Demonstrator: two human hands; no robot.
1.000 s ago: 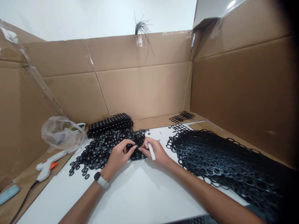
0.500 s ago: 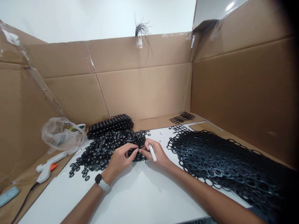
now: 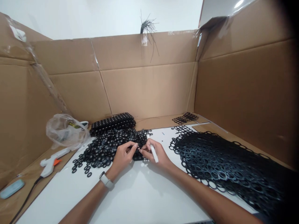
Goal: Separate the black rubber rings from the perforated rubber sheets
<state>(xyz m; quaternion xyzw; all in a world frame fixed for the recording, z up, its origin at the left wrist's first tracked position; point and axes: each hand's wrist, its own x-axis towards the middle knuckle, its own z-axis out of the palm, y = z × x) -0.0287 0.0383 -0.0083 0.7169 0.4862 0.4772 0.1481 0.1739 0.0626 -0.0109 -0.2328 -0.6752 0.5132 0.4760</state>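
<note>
In the head view, my right hand (image 3: pixel 157 153) is closed around a slim white pen-shaped tool (image 3: pixel 153 153). The tool lies across the hand, its upper end showing above the fingers. To its left, my left hand (image 3: pixel 125 154) pinches with thumb and index finger; whatever lies between those fingertips is too small to make out. A narrow gap separates the two sets of fingertips. Just behind and beneath them spreads a heap of small black rings (image 3: pixel 102 149), some with pale centres. Part of the heap is hidden by both hands.
Joined black rings form a large pile (image 3: pixel 217 161) at right. A folded black perforated sheet (image 3: pixel 113 123) lies behind the heap. At left are a plastic bag (image 3: pixel 67 132), a white glue gun (image 3: pixel 49 166) with a cord, and a pale blue case (image 3: pixel 12 189). Cardboard walls (image 3: pixel 149 90) surround the white board (image 3: pixel 140 199).
My fingertips have drawn slightly apart; they were together half a second ago. The right hand still holds the white tool. The whole view has shifted a little.
</note>
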